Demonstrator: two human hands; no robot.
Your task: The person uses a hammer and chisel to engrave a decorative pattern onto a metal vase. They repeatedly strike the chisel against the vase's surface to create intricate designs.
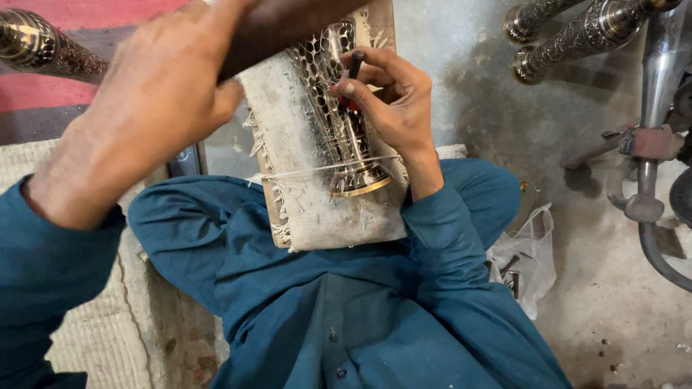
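A silver metal vase (339, 108) with a honeycomb pattern and a brass-coloured foot lies on a cloth-covered wooden board (317, 216) propped on my lap. A white string (303, 171) ties the vase to the board. My right hand (393, 101) pinches a thin dark punch (355, 63), its tip set against the vase. My left hand (155, 94) is raised close to the camera, closed round a thick dark brown handle (288, 25) that crosses above the vase. The handle's head is out of view.
Several patterned metal tubes (577, 32) lie at the top right, and another one (36, 43) at the top left on a red cloth. A white plastic bag (530, 259) sits on the concrete floor by my right knee. Curved metal pipes (649, 144) stand at the right. A woven mat (94, 338) lies under my left side.
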